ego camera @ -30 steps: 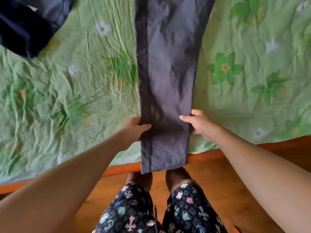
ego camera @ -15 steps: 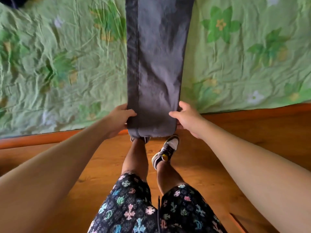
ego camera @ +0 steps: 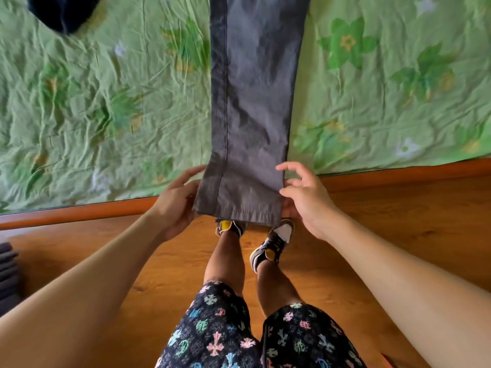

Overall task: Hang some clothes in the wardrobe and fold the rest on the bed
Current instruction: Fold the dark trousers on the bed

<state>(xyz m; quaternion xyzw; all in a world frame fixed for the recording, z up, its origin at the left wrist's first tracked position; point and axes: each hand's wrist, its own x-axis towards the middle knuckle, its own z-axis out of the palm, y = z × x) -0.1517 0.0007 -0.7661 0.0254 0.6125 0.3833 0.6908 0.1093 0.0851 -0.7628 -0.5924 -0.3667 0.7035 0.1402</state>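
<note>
Head: dark garment (ego camera: 63,14) near grey trousers (ego camera: 255,88)

A wooden floor (ego camera: 385,235) fills the near part; on it stand two sneakers (ego camera: 275,243) (dark, yellow and white), below patterned shorts (ego camera: 220,335).

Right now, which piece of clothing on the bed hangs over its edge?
The grey trousers: their hem reaches past the bed's wooden edge, between the left hand and right hand. The dark navy garment lies farther up on the sheet.
</note>
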